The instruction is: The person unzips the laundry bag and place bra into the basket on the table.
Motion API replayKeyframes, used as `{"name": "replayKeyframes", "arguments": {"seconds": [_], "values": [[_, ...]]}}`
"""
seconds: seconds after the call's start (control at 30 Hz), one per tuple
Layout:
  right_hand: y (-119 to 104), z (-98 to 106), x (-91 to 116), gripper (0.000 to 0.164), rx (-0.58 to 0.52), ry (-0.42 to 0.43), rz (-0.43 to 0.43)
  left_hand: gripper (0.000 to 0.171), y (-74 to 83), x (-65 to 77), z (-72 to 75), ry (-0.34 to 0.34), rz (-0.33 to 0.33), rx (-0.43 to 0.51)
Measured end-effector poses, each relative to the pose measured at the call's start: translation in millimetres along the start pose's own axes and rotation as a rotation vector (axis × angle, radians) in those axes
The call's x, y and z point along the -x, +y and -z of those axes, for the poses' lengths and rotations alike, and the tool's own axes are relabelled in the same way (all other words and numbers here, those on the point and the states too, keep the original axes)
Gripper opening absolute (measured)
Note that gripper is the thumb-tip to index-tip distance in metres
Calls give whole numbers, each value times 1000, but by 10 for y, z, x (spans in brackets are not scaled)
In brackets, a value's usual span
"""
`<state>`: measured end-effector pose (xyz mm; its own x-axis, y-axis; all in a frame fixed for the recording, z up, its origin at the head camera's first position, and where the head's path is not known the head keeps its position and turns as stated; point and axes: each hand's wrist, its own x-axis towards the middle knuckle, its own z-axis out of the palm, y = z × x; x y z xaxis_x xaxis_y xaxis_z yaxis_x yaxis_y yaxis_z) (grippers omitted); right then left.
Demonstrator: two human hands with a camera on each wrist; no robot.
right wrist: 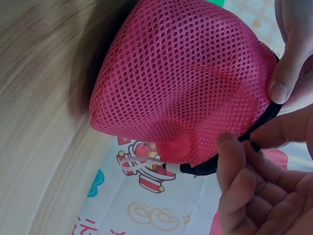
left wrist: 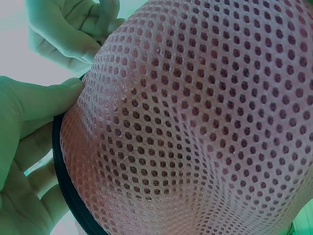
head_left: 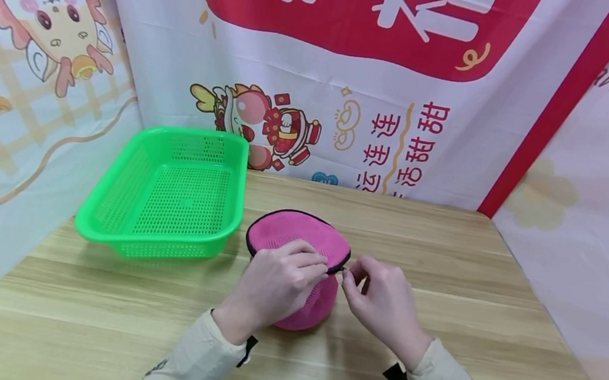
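A pink mesh zip bag with a black zipper edge stands on the table, its round top facing up. My left hand pinches the bag's rim; in the left wrist view its thumb presses the mesh beside the black zipper band. At the rim's right side, my right hand pinches the small dark zipper pull between thumb and finger. A white loop sticks out by the zipper in the right wrist view. What the bag contains cannot be made out.
A bright green plastic basket with perforated walls stands on the wooden table, left of the bag. Printed cloths hang behind the table and along both sides.
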<state>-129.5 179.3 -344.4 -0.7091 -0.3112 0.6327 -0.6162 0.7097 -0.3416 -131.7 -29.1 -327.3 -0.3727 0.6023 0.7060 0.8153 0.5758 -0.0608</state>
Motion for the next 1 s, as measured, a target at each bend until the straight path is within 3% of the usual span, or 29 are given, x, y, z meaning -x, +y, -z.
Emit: {"name": "replayKeyframes", "arguments": {"seconds": [0.23,0.43,1.0], "values": [[-7,13,15,14,-57,-26,101,14,26,-6,-35,20,39,47],[-91,-25,29,15,-123,11,169,14,45,-10,-56,13,51,52],[-125,-86,28,17,-109,40,62,11,35,-15,-35,-1,55,38]]}}
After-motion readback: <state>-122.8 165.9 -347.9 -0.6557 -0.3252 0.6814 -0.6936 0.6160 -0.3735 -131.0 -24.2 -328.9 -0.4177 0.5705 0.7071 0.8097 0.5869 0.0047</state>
